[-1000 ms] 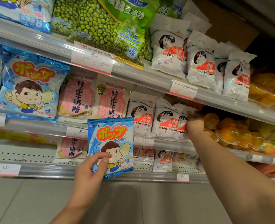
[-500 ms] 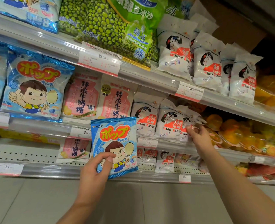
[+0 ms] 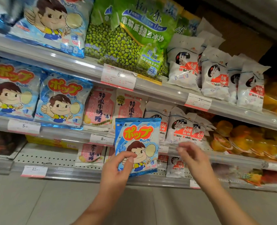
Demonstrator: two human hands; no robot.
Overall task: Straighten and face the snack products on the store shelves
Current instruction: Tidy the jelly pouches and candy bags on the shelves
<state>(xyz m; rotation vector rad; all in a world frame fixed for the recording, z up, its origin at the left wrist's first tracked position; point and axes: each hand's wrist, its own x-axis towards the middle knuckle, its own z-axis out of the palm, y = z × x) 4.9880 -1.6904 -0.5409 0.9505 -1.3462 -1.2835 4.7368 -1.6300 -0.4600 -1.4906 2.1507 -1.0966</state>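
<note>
**Two hands at the snack shelves, one bag in hand**

Head view. One small blue lollipop bag (image 3: 137, 146) stands upright in front of the middle shelf (image 3: 66, 133), printed face toward the camera. The left hand (image 3: 116, 169) pinches it at its lower left corner, thumb across the front and fingers curled behind. The bag overlaps the pink milk-candy bags (image 3: 100, 109) at its 10 o'clock and the White Rabbit bags (image 3: 180, 127) at its 3 o'clock.

The right hand (image 3: 193, 158) hangs in the air at 3 o'clock of the held bag, just beside it but apart from it. Its fingers are loosely bent and grip nothing; the hand is blurred.

Two larger blue lollipop bags (image 3: 61, 99) stand face-out on the middle shelf at 9 o'clock of the held one. Green bean bags (image 3: 131, 38) sit on the upper shelf (image 3: 150, 86) at 12 o'clock, with further White Rabbit bags to their right. Orange jelly cups (image 3: 241, 140) fill the middle shelf at far right. Price tags (image 3: 118, 77) line the shelf edges.
</note>
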